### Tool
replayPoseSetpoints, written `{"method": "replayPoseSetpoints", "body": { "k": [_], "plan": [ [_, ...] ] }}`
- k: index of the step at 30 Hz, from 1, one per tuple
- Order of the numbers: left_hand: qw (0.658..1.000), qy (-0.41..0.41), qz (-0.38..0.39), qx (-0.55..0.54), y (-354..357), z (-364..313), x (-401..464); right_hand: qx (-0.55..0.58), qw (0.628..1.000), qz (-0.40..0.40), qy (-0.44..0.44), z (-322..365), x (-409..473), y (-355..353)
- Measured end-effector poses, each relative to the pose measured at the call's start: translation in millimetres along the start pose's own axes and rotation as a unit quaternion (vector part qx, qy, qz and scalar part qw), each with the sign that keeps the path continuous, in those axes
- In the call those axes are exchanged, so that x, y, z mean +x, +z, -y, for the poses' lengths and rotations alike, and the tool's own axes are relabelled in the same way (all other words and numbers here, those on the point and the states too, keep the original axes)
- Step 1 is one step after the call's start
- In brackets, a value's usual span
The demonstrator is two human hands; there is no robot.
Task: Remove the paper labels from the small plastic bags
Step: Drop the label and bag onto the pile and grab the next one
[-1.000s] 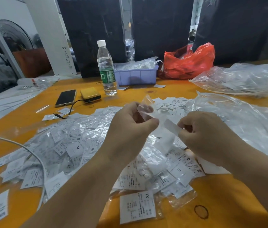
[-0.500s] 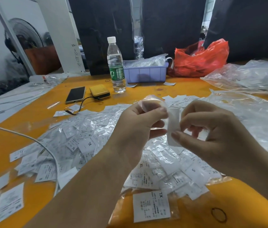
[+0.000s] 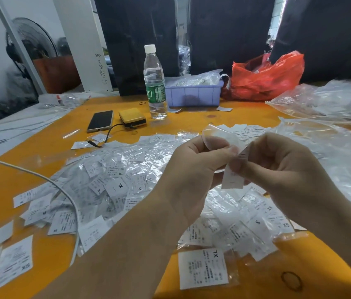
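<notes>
— Across the orange table (image 3: 47,147) in front of you, what lay there?

— A wide heap of small bags (image 3: 114,182) with labels still in them, a white cable (image 3: 58,186) curving over its left edge. Behind it you had a dark phone (image 3: 100,121), a yellow case (image 3: 132,116), a water bottle (image 3: 155,83), a lilac bin (image 3: 194,96) and a red bag (image 3: 267,76). Big clear plastic sheets (image 3: 329,100) covered the right side. Dark cloth hung at the back, and a fan (image 3: 32,44) stood in the left corner by a white post.

— And your hands?

— Your left hand (image 3: 194,169) had its thumb and fingers curled, pinching a clear little bag (image 3: 220,137) above the heap. Your right hand (image 3: 286,169) pinched the paper label (image 3: 234,175), which hung down between the two hands with its top still at the bag's mouth.

— What had changed from half a second before?

— You had drawn the hands closer together and a touch higher. The label pointed more steeply downward than before, and more of it showed below your fingers. Everything on the table stayed where it was.
</notes>
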State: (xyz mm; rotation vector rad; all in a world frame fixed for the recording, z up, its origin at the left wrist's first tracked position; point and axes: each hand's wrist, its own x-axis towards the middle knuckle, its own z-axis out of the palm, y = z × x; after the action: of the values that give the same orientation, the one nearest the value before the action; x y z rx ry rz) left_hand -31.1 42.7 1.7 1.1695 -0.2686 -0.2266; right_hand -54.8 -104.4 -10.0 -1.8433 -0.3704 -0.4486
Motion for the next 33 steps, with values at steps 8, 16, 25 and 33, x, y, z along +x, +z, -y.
{"method": "replayPoseSetpoints", "body": {
  "k": [8, 16, 25, 33],
  "plan": [
    [0.998, 0.028, -0.057, 0.027, -9, 0, 4, 0.163, 0.977, 0.012, 0.139, -7, 9, -10],
    [0.997, 0.018, -0.068, -0.018, -16, -6, 5, 0.182, 0.967, 0.099, 0.148, -13, 9, -8],
    [0.997, 0.009, -0.067, -0.027, -17, 2, 11, 0.108, 0.990, 0.045, 0.074, -5, 3, -6],
    [0.998, 0.037, -0.048, -0.008, -14, 4, 10, 0.057, 0.996, 0.059, 0.046, -5, 2, -5]
  ]
}}
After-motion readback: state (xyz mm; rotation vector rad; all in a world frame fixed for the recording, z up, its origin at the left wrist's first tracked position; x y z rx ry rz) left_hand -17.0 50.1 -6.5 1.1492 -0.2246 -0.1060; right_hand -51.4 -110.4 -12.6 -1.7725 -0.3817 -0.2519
